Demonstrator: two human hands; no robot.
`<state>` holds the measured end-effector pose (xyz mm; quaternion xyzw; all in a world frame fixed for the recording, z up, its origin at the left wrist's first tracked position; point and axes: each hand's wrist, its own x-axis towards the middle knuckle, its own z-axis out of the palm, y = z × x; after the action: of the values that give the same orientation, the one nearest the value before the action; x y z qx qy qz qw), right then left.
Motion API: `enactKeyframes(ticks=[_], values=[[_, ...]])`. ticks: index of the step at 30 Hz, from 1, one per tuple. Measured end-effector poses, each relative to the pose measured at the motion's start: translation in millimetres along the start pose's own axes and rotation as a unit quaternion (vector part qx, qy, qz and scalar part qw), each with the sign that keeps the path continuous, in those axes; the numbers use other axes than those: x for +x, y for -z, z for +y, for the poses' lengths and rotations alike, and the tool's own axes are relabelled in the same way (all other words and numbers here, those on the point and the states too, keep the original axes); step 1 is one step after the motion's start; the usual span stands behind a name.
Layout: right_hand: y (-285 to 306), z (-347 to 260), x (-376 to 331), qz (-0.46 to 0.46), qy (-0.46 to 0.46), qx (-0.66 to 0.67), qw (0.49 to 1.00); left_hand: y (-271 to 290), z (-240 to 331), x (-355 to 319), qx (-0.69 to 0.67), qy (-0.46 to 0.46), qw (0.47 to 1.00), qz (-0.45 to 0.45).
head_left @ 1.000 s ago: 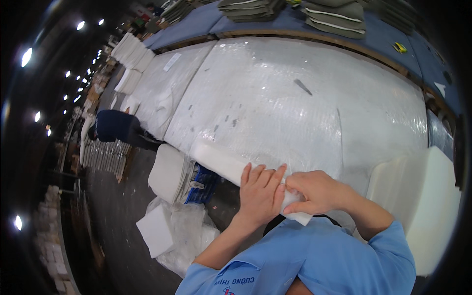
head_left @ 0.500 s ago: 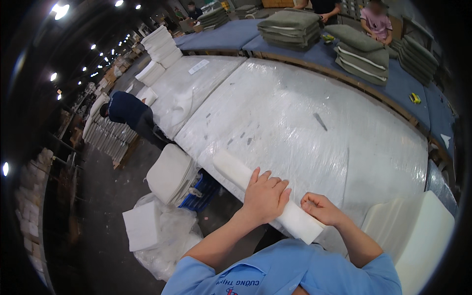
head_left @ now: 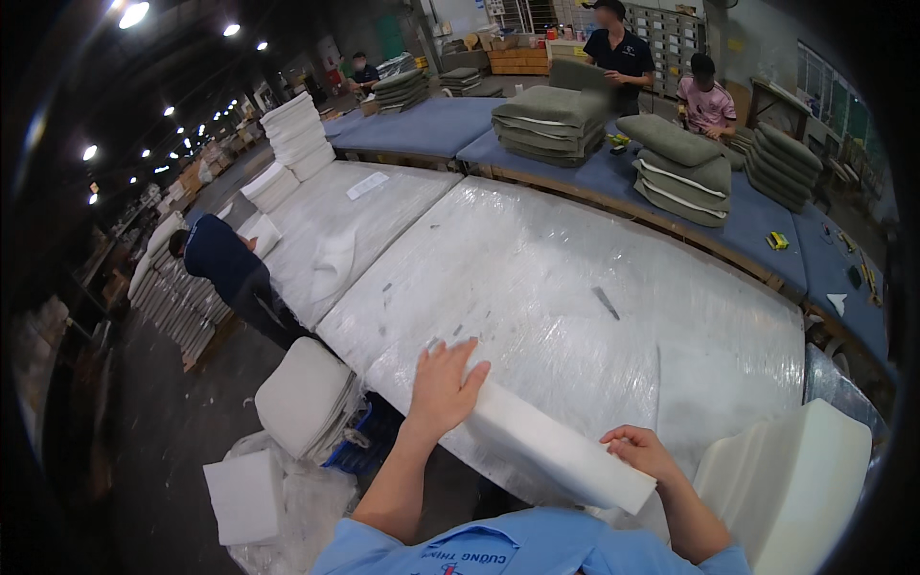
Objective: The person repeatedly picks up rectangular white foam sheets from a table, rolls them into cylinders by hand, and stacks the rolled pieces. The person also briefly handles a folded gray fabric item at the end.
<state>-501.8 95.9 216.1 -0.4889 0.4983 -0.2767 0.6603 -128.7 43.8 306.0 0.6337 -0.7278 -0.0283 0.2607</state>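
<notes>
Left hand (head_left: 443,385) spread flat, fingers open, palm pressed on the near-left end of a long white foam slab (head_left: 551,445); no closed grasp, only a press from above. Right hand (head_left: 644,450) curled against the slab's other end, fingers bent over its top edge near the corner; thumb hidden, so a full pinch cannot be confirmed. Slab lying along the near edge of the plastic-wrapped work table (head_left: 575,297), angled from upper left to lower right, right end jutting past the table edge toward the blue shirt (head_left: 517,548).

Just right of the right hand, a thick white foam cushion (head_left: 791,470), tilted, off the table corner. On the table's middle, a small dark strip (head_left: 606,303), well apart from both hands. Below the table to the left, a stack of white foam pads (head_left: 302,395) and a white foam square (head_left: 244,496) on a plastic bag on the floor.

Further left, a person in a dark top (head_left: 225,268) bent over beside a second wrapped table. At the far side, stacked grey-green cushions (head_left: 551,120) on blue-covered benches, two people standing behind them.
</notes>
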Motion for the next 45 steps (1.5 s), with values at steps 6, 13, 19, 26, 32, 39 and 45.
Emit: enactKeyframes(ticks=[6, 13, 19, 26, 32, 39, 45], values=[[-4.5, 6.0, 2.9, 0.153, -0.032, 0.055, 0.986, -6.9, -41.0, 30.9, -0.24, 0.023, 0.929, -0.279], [-2.0, 79.4, -20.8, 0.372, 0.075, 0.187, 0.906, -50.5, -165.3, 34.4, -0.465, -0.013, 0.757, -0.46], [-47.1, 98.6, -10.4, 0.47, -0.006, 0.243, 0.849, -125.0, -160.2, 33.5, -0.452, 0.066, 0.763, -0.457], [-55.2, 150.7, -33.4, 0.408, 0.169, 0.386, 0.81, -63.5, -93.9, 74.4, -0.417, -0.092, 0.825, -0.37], [-110.4, 180.5, 41.0, 0.296, 0.172, 0.198, 0.918, 70.1, -27.9, 121.9, -0.24, -0.289, 0.871, -0.316], [-151.4, 218.9, 22.6, 0.294, -0.231, -0.215, 0.902, -35.3, -44.0, 61.5, -0.011, -0.408, 0.858, -0.312], [-148.5, 262.8, -35.7, 0.473, -0.264, -0.006, 0.841, -45.9, -50.9, 28.8, -0.016, -0.381, 0.873, -0.305]])
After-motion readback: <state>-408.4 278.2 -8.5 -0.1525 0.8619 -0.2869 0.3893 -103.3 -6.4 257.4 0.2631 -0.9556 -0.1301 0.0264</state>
